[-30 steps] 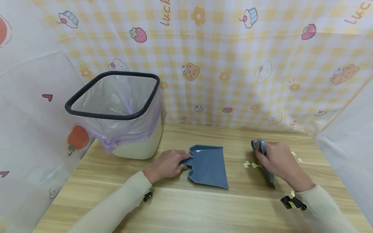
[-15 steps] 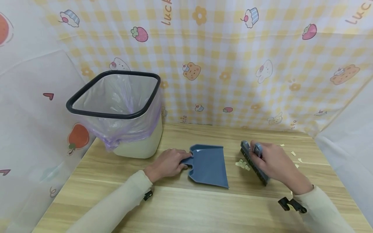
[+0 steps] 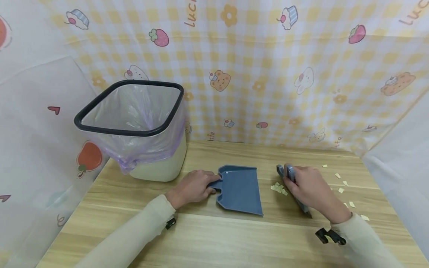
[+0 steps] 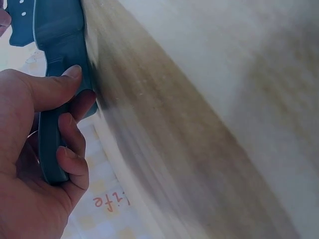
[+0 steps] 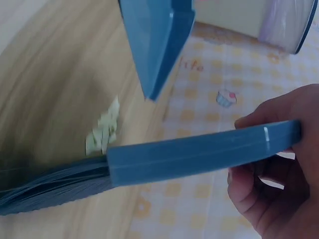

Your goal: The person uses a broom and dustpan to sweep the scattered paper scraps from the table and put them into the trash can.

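Observation:
A blue-grey dustpan [image 3: 239, 190] lies flat on the table, its wide mouth facing right. My left hand [image 3: 196, 188] grips its short handle; in the left wrist view the fingers [image 4: 72, 134] curl round that handle [image 4: 52, 144]. On the right, my right hand [image 3: 310, 188] holds a blue-grey hand brush [image 3: 299, 203] at a slant, bristles down. A small heap of pale yellow paper scraps [image 3: 279, 188] lies between the brush and the dustpan's mouth. The right wrist view shows the dark bristles [image 5: 55, 184] close beside these scraps [image 5: 103, 130].
A cream bin [image 3: 161, 169] with a black rim and a purple-tinged liner stands at the back left. Several more paper bits [image 3: 345, 183] are scattered right of the brush. A checked curtain [image 3: 261, 74] hangs behind the wooden table [image 3: 214, 238].
The brush has moved left and pushed the scraps into a tighter heap nearer the dustpan; lately it has tilted while the heap stays put. My left hand and the dustpan have hardly moved.

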A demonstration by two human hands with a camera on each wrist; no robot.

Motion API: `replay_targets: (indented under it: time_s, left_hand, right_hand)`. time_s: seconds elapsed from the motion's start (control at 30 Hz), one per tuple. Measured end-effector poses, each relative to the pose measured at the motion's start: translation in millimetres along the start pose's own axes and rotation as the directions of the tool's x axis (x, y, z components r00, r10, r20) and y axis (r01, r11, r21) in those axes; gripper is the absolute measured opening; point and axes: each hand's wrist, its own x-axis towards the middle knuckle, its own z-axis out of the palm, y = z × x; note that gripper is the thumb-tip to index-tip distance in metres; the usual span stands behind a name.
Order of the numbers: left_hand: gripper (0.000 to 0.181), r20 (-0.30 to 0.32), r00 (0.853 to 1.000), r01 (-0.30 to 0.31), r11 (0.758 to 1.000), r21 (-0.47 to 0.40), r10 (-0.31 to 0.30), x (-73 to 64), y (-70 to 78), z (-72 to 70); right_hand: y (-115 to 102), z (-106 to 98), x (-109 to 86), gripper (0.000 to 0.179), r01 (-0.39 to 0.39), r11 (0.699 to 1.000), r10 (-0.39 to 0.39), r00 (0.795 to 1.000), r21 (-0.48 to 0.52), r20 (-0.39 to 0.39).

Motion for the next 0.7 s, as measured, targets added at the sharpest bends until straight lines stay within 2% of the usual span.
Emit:
replay_targets:
  time_s: [0.4, 0.7]
  left_hand:
    - [0.039, 0.016, 1.0, 0.001, 0.999, 0.032, -0.002, 1.7, 1.7, -2.4]
    - [0.039, 0.026, 1.0, 0.017, 0.999, 0.027, -0.017, 2.2, 2.0, -1.4]
  right_hand:
    - [-22.9, 11.8, 14.0, 0.022, -0.084, 0.98, 0.082, 0.996, 0.182, 0.02]
    - [-29.7, 19.2, 23.9, 0.021, -0.085, 0.951, 0.101, 0.994, 0.298, -0.039]
